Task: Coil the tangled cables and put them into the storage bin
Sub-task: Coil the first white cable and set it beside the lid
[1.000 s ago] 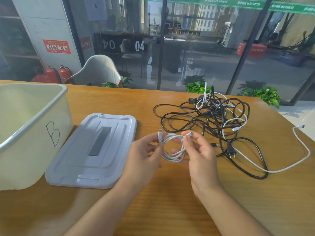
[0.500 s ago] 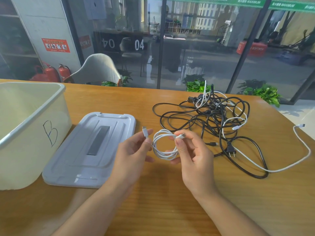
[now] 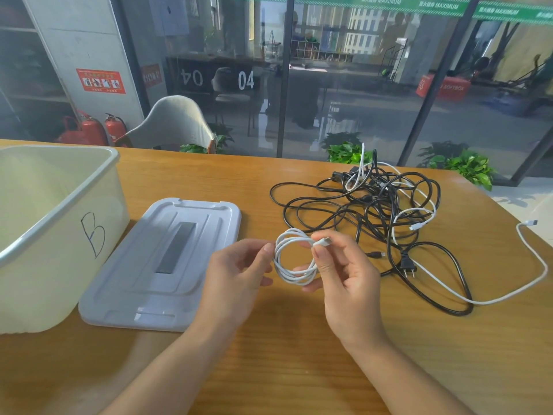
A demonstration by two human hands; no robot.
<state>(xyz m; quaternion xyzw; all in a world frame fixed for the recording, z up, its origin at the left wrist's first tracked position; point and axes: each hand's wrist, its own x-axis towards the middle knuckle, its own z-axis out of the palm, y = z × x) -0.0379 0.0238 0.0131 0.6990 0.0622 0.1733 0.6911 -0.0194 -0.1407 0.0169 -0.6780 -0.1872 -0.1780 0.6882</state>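
**White coil held together, bin waiting off to the left**

The right hand (image 3: 344,274) pinches the small coiled white charging cable (image 3: 291,259) at its connector end, thumb and forefinger clamped so the loops can't spring apart. The left hand (image 3: 236,271) has relaxed fingers, their tips just touching the coil's far side to steady it. Beyond the right fingertips lies the tangled pile of black and white cables (image 3: 377,205), not yet coiled. Left of the left hand lies the flat grey plastic lid (image 3: 167,259), then the open cream plastic storage bin (image 3: 59,223), likely the coil's next stop.
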